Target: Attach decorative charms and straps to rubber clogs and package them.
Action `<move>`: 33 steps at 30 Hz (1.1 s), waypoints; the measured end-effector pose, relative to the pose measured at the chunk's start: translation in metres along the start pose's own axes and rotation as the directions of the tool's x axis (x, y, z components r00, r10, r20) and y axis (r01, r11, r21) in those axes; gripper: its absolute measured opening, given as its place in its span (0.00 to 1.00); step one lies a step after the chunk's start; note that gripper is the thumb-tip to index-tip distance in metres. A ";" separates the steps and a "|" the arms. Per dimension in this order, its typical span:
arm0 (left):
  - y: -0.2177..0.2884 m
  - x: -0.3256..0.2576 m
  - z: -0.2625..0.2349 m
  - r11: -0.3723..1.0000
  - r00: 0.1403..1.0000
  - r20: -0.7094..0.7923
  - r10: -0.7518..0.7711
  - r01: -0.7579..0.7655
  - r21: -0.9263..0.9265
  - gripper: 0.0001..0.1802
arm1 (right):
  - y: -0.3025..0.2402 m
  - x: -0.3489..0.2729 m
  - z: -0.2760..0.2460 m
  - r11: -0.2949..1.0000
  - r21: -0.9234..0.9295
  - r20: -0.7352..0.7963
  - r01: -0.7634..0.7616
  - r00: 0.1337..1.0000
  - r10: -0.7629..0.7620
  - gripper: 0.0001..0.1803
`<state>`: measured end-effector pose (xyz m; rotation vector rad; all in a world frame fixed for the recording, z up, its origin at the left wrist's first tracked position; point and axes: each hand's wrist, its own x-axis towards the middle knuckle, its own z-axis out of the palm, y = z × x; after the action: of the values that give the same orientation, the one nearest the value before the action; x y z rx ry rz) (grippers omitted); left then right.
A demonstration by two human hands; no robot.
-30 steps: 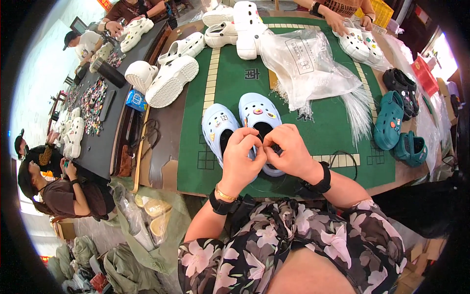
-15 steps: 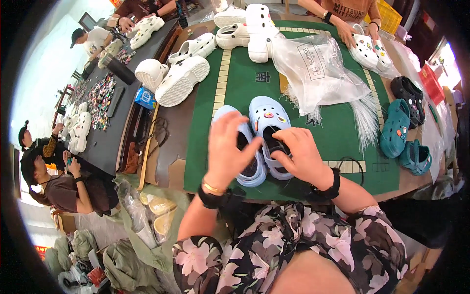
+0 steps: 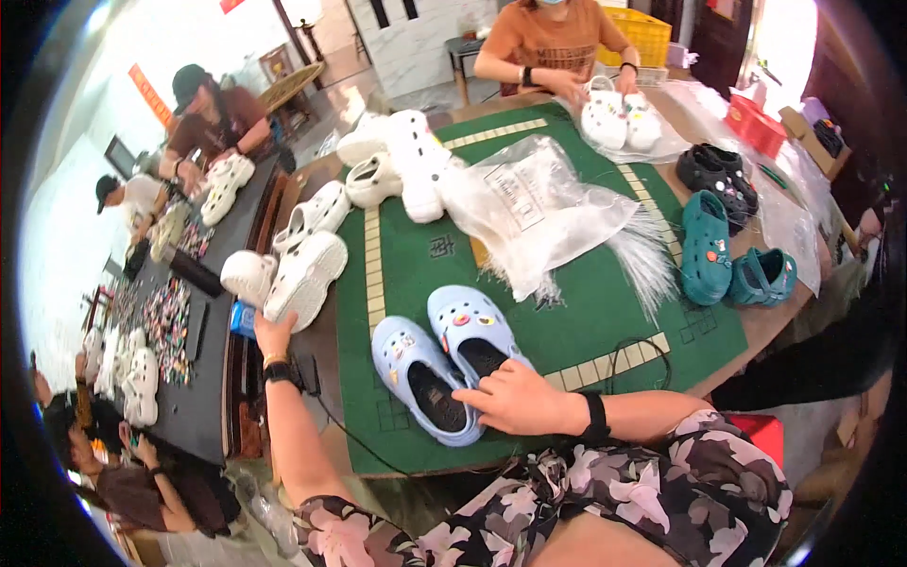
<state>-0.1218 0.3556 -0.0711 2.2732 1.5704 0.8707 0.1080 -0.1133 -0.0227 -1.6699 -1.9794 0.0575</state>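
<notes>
Two light blue clogs [image 3: 444,354] with small charms lie side by side on the green mat [image 3: 567,312] in front of me. My right hand [image 3: 515,397] rests on the heel of the right clog, fingers spread over it. My left hand [image 3: 274,333] reaches far to the left and touches a white clog [image 3: 304,279] at the table's edge, beside a small blue box [image 3: 244,319]. Whether the fingers grip the white clog is hidden.
Clear plastic bags [image 3: 539,203] lie mid-mat. More white clogs [image 3: 397,165] sit at the back, teal clogs [image 3: 727,260] and black clogs [image 3: 718,170] at the right. A person in orange [image 3: 557,38] handles white clogs opposite. Other people work at a dark table [image 3: 189,359] on the left.
Both hands were together on the blue clogs. My left hand has since swung out left to the white clog, and my right hand has stayed on the right blue clog.
</notes>
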 end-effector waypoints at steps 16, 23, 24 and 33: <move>0.102 -0.077 0.006 0.952 0.966 -0.100 0.237 -0.211 0.221 0.38 | 0.020 0.007 -0.028 0.991 0.128 0.142 -0.025 0.990 0.006 0.10; 0.173 -0.180 -0.011 0.917 0.915 -0.068 0.399 -0.396 0.054 0.38 | 0.067 -0.028 -0.166 0.981 0.096 -0.016 -0.169 0.985 0.172 0.16; 0.166 -0.191 -0.013 0.861 0.857 -0.091 0.508 -0.502 0.080 0.36 | 0.069 -0.029 -0.186 0.974 0.127 -0.080 -0.188 0.977 0.199 0.14; 0.189 -0.317 -0.043 0.803 0.809 0.005 0.588 -0.584 0.124 0.40 | 0.201 -0.084 -0.278 0.810 -0.298 -0.543 -0.506 0.787 0.292 0.18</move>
<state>-0.0798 -0.0127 -0.0465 2.9103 0.9310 0.9675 0.4142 -0.2299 0.1083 -2.1222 -1.2815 -0.6239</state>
